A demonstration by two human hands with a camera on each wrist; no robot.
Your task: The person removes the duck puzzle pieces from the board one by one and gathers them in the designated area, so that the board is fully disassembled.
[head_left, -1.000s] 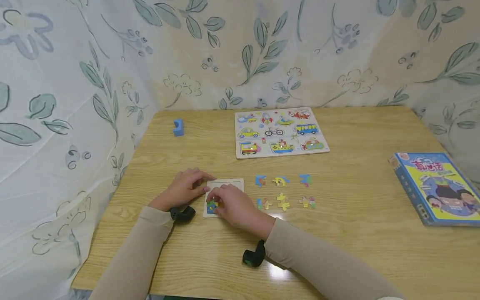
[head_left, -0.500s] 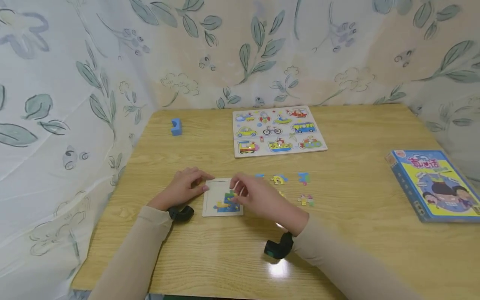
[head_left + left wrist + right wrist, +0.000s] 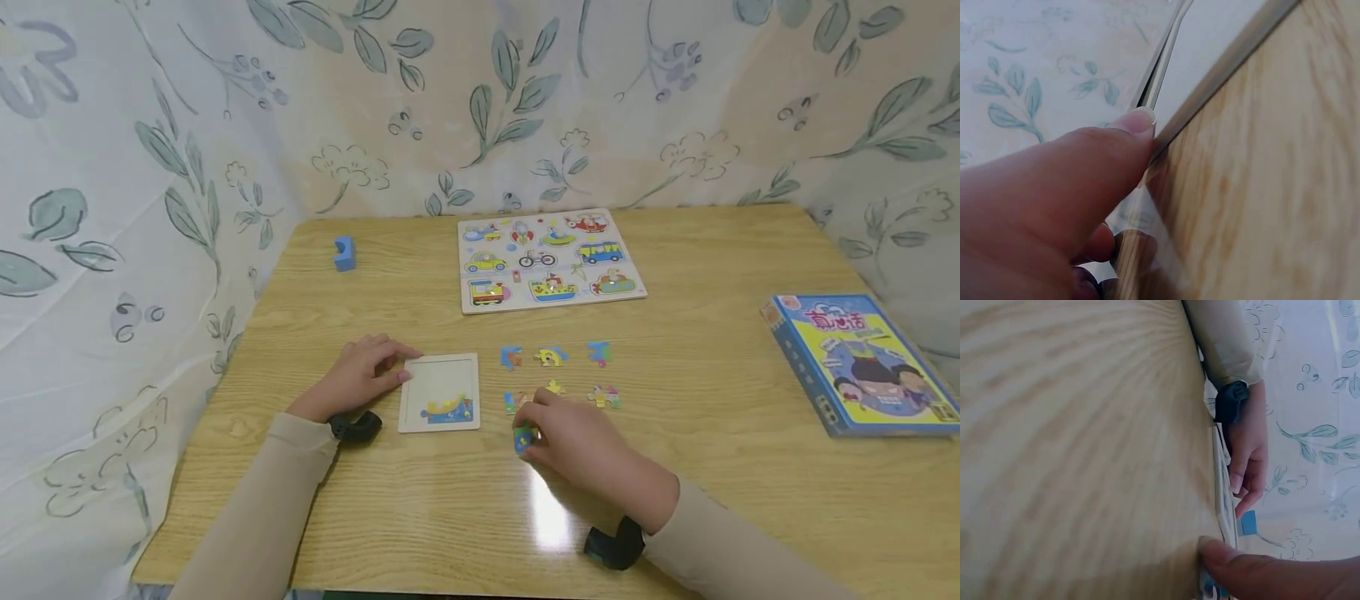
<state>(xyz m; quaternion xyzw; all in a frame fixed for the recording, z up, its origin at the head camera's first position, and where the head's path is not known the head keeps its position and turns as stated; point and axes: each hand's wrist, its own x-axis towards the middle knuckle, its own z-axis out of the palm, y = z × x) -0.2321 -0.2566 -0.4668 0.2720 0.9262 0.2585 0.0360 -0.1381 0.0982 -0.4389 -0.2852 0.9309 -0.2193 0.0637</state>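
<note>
My right hand (image 3: 581,442) pinches a green-and-blue jigsaw piece (image 3: 522,441) between thumb and fingers, just over the table to the right of a small square puzzle tray (image 3: 402,415). Joined blue and yellow pieces (image 3: 450,412) lie at the tray's lower right; the remaining floor is pale. My left hand (image 3: 358,377) rests at the tray's upper left, index finger at the top corner and thumb (image 3: 1125,134) against the side edge. Several loose jigsaw pieces (image 3: 551,357) lie in two rows to the right of the tray, some partly hidden by my right hand.
Behind these lies a board (image 3: 551,260) with vehicle pictures. A blue notched block (image 3: 345,253) stands at the back left. On the right sits a blue-and-yellow box (image 3: 862,367). Leaf-patterned cloth (image 3: 450,100) hangs behind the table.
My right hand has lifted the green-and-blue piece off the tray and carried it right, toward me. The blue and yellow pieces now show in the tray's lower right. My left hand stays put.
</note>
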